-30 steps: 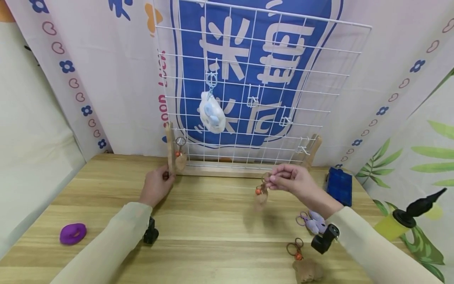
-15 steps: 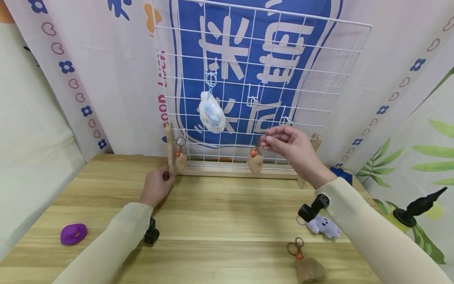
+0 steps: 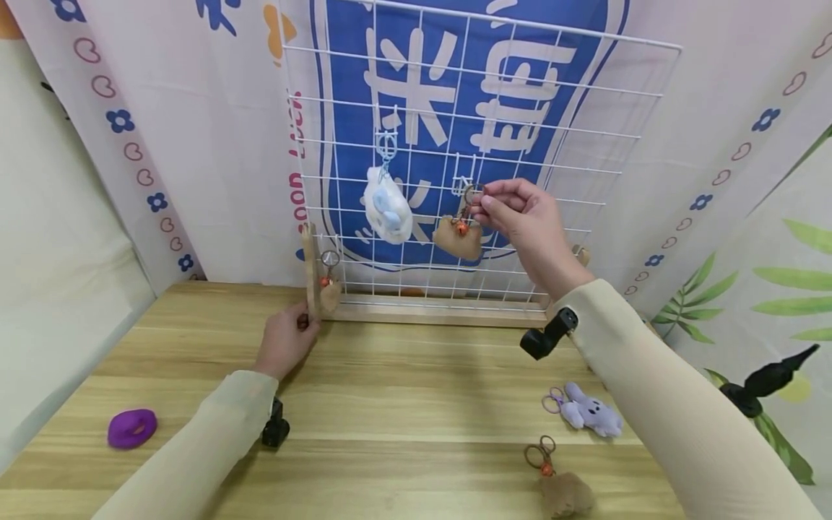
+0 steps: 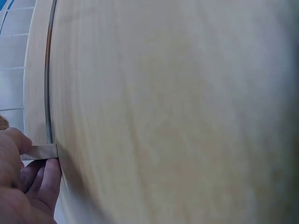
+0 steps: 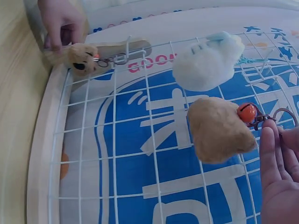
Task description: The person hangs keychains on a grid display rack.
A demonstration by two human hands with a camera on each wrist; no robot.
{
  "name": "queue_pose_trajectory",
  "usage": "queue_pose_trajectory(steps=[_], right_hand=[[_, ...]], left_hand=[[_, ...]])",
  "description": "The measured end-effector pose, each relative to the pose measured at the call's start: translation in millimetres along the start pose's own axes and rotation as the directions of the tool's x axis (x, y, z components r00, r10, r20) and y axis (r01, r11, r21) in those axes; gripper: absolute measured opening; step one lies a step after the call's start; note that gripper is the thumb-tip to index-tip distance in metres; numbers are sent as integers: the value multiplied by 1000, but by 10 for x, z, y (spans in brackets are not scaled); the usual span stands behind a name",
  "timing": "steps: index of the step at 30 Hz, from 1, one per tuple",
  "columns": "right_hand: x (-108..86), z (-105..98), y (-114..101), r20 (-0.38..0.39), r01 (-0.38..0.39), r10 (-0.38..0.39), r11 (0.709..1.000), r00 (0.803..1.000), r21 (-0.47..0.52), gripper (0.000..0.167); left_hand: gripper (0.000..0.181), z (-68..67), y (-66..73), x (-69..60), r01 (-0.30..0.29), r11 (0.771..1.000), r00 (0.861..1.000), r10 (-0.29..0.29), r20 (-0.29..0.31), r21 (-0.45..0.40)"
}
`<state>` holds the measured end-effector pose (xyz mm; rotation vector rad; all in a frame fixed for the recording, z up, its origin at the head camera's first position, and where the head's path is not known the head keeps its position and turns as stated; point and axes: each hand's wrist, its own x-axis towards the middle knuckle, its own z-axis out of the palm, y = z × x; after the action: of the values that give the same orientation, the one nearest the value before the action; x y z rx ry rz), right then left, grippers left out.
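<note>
My right hand (image 3: 523,224) pinches the ring of a brown plush keychain (image 3: 458,238) with an orange bell (image 5: 246,112). The plush hangs in front of the white wire grid rack (image 3: 429,155), the ring close to a white hook (image 3: 462,185). My left hand (image 3: 287,339) grips the foot of the rack's left wooden post (image 3: 313,278), thumb above and fingers below in the left wrist view. Another brown plush keychain (image 3: 331,295) hangs beside that post. A white and blue plush keychain (image 3: 388,206) hangs higher, left of the held one.
On the wooden table (image 3: 364,433) lie a lilac plush keychain (image 3: 591,412), a further brown plush keychain (image 3: 564,494) and a purple ring-shaped object (image 3: 132,429). A bottle with a black top (image 3: 744,397) stands at the right edge. A printed cloth hangs behind the rack.
My right hand has risen from near the tabletop to the rack's middle, carrying the brown plush keychain up and slightly left. The left hand has stayed at the post.
</note>
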<state>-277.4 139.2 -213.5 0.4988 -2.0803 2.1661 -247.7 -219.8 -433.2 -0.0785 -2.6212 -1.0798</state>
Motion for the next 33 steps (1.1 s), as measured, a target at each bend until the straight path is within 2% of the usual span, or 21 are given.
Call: queue_pose_trajectory(steps=[4, 12, 18, 33], right_hand=[[68, 21, -21, -18, -5, 5, 1000, 1000, -4, 24], [173, 10, -16, -61, -27, 24, 999, 998, -42, 17], [214, 76, 11, -47, -35, 33, 998, 998, -45, 14], [223, 119, 73, -76, -74, 72, 997, 995, -34, 10]], left_hand=[[17, 18, 5, 1, 0, 1000, 1000, 0, -15, 6], [17, 96, 42, 29, -9, 1000, 1000, 9, -3, -20], [20, 45, 28, 19, 4, 1000, 1000, -4, -17, -4], [20, 8, -25, 13, -12, 1000, 1000, 12, 4, 14]])
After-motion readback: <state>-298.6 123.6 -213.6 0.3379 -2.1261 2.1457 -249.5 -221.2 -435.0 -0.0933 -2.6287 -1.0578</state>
